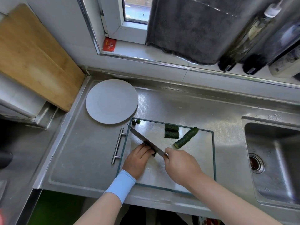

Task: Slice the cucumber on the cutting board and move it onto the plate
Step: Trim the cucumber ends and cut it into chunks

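Observation:
On the steel cutting board (pixel 201 159), my left hand (pixel 138 159) holds down a cucumber piece (pixel 154 154), mostly hidden under its fingers and the blade. My right hand (pixel 180 164) grips the handle of a cleaver (pixel 146 140), whose blade lies across that piece and points toward the far left. A long cucumber section (pixel 186 137) lies at the board's far right, with two short chunks (pixel 171 131) beside it. Two small end bits (pixel 136 122) sit at the board's far left corner. The white plate (pixel 112 101) stands bare beyond the board.
A bar handle (pixel 118 146) sticks out at the board's left side. The sink (pixel 272 159) with its drain is at the right. A wooden board (pixel 32 52) leans at the far left. Bottles (pixel 259 46) and a grey towel (pixel 194 30) are on the window sill.

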Action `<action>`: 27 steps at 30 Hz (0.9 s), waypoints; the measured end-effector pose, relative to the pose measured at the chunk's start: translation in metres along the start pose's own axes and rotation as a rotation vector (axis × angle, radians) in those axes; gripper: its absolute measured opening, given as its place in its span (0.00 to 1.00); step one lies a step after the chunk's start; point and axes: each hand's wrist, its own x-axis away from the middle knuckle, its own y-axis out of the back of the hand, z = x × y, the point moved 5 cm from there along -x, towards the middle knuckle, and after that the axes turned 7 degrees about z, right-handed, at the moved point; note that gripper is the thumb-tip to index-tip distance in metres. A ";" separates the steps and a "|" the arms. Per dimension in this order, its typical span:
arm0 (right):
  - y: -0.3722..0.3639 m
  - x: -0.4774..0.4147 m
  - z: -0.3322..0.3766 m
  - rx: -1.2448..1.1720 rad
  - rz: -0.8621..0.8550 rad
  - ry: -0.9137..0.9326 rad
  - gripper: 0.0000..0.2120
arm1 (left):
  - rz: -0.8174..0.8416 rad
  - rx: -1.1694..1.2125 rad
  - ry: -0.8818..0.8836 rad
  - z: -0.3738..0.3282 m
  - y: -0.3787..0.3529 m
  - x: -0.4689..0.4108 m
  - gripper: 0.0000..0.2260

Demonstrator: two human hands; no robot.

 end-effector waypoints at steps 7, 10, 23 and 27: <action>-0.005 0.005 -0.009 0.007 -0.023 -0.002 0.09 | -0.031 -0.008 -0.033 -0.004 0.005 -0.003 0.08; -0.005 -0.001 -0.006 0.001 -0.015 -0.001 0.09 | -0.029 0.001 -0.023 -0.004 0.004 -0.001 0.10; -0.014 -0.005 -0.009 -0.019 -0.035 0.013 0.09 | -0.034 -0.002 -0.014 -0.004 0.005 -0.001 0.09; -0.019 -0.011 -0.008 -0.049 -0.031 0.013 0.09 | -0.029 0.006 0.004 -0.002 0.006 -0.001 0.08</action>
